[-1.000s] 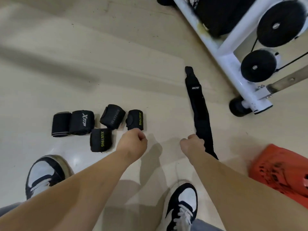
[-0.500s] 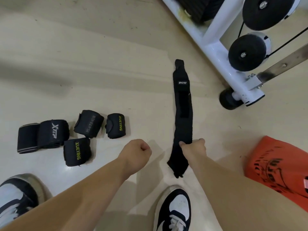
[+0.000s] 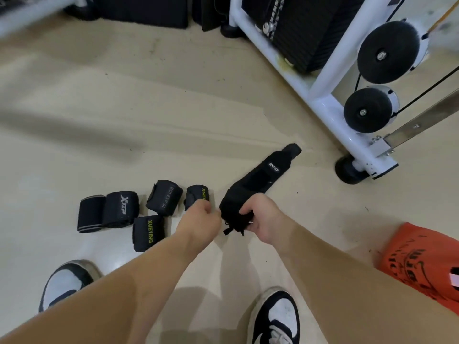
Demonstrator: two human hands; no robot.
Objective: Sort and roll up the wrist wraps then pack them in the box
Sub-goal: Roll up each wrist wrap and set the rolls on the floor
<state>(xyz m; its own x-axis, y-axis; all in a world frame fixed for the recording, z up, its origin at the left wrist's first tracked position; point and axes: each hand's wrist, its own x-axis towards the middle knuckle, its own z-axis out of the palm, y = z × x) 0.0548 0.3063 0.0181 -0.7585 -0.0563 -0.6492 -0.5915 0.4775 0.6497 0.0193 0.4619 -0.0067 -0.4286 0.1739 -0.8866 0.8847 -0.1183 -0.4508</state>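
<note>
Item: unrolled wrist wrap [image 3: 255, 184], black, small white logo, loose threads at near end. Your right hand [image 3: 263, 219] grips that end over the floor [image 3: 149, 108]; your left hand [image 3: 201, 217] curls against it, pinch unclear. Five rolled wraps [image 3: 120, 209] lie to the left.

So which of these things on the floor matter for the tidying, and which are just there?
Part of the job: the unrolled wrap gripped by the right hand; five rolled wraps on the floor; the orange box.

Just lying about: the white gym machine with its pulleys; the person's shoes.
</note>
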